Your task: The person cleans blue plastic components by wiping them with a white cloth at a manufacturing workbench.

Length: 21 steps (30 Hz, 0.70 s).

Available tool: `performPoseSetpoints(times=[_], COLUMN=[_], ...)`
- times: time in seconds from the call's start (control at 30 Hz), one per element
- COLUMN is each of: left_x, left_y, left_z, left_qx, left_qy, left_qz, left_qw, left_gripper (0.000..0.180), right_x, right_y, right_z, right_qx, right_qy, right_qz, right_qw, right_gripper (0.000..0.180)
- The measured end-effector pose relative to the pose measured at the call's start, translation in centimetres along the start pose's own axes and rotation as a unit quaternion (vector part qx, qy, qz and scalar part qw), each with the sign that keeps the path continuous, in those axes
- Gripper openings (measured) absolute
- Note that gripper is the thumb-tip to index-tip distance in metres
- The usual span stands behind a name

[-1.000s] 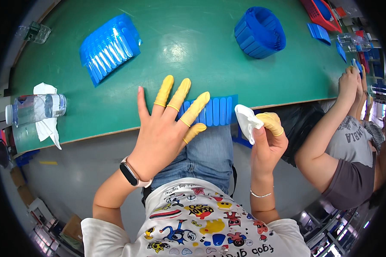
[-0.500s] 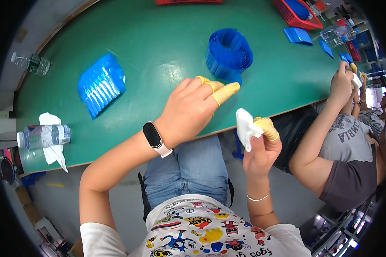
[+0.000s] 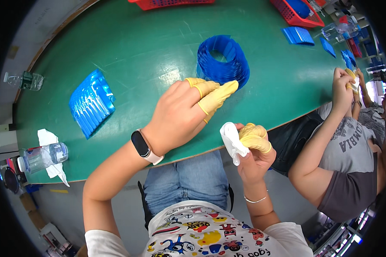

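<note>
A coiled roll of blue plastic strip [image 3: 233, 58] stands on the green table in front of me. My left hand [image 3: 182, 105], with yellow finger cots on several fingers, reaches from the left to its near edge. Its fingers are pressed together there, overlapping the coil; the thumb is mostly hidden beneath them. Close by on the right, at the table's front edge, my right hand [image 3: 257, 152] is closed on a folded white cloth-like piece [image 3: 232, 141]. Yellow cots cover fingers of that hand too. The white piece is held upright, apart from the roll.
Flat blue plastic packs [image 3: 92, 103] lie at the left. Water bottles [image 3: 45, 157] and white tissue [image 3: 47, 137] sit along the left edge. Red baskets [image 3: 171, 4] stand at the far side. A co-worker's hand [image 3: 343, 90] is at the right with more blue packs [image 3: 298, 36].
The view has shifted a little. My left fingers now overlap the roll's near edge, and its loose flap no longer shows. My right hand with the white piece has moved slightly left.
</note>
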<state>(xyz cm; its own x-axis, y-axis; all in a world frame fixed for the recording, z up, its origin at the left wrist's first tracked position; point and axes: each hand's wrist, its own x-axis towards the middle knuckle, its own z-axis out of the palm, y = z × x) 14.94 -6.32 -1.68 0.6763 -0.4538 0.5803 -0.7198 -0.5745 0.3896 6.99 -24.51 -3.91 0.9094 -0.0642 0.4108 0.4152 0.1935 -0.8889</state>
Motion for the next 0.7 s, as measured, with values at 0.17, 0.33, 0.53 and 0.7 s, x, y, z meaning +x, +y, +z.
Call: performPoseSetpoints(times=[0.17, 0.33, 0.53, 0.7], left_x=[0.4, -3.1, -12.4, -11.7], left_y=[-0.6, -0.5, 1.2, 5.4], left_z=[-1.6, -7.1, -11.0, -8.2], left_qx=[0.079, 0.161, 0.434, 0.235], left_qy=[0.108, 0.053, -0.085, -0.175], left_qz=[-0.005, -0.107, -0.289, -0.255], left_qw=[0.991, 0.98, 0.849, 0.922], left_gripper=[0.064, 0.051, 0.057, 0.066], right_x=[0.6, 1.2, 0.5, 0.0], right_y=[0.5, 0.5, 0.4, -0.2], right_z=[0.7, 0.3, 0.1, 2.2], right_qx=[0.005, -0.004, -0.023, -0.017], right_qy=[0.003, 0.039, 0.049, 0.045], right_qz=[0.002, 0.011, 0.009, 0.029], right_qw=[1.0, 0.999, 0.999, 0.998], right_gripper=[0.014, 0.012, 0.013, 0.013])
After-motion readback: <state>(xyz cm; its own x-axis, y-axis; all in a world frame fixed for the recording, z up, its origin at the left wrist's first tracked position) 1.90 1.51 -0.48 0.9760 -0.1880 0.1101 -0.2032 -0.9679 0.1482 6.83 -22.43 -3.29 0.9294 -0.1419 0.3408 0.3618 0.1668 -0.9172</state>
